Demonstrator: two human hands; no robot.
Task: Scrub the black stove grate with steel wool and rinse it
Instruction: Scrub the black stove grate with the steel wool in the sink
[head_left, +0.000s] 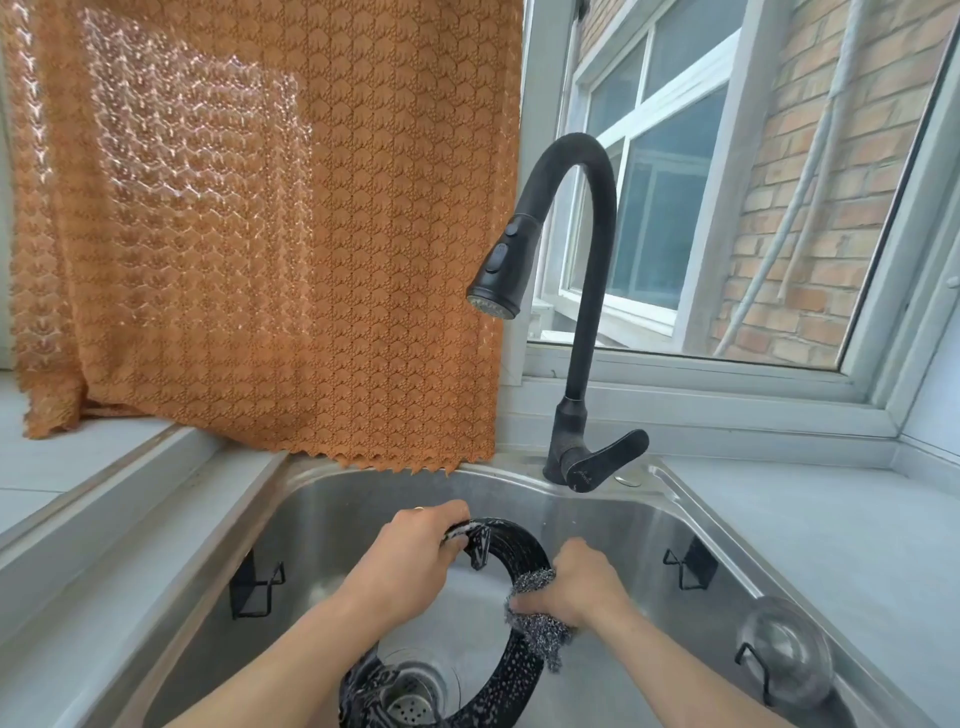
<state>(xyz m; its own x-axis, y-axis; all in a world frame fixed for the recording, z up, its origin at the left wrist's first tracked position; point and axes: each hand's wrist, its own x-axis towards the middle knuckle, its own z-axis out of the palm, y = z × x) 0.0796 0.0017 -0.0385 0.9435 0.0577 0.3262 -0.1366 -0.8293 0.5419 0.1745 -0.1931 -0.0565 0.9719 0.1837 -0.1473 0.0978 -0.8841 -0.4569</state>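
Right hand (579, 590) is curled around a wad of steel wool (540, 626), pressing it to the right side of the black stove grate (519, 670). Left hand (415, 545) grips the grate's soapy top edge, holding the ring tilted up inside the steel sink (613, 525), over the drain (410, 696). Behind stands a black faucet (576, 312), beside an orange curtain (260, 234).

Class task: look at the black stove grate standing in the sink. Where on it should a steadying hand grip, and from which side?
Grip the stove grate at its top rim, from above on the left, as the left hand does. The ring stands tilted in the sink, leaving its upper arc free, while the right hand works steel wool on the right.
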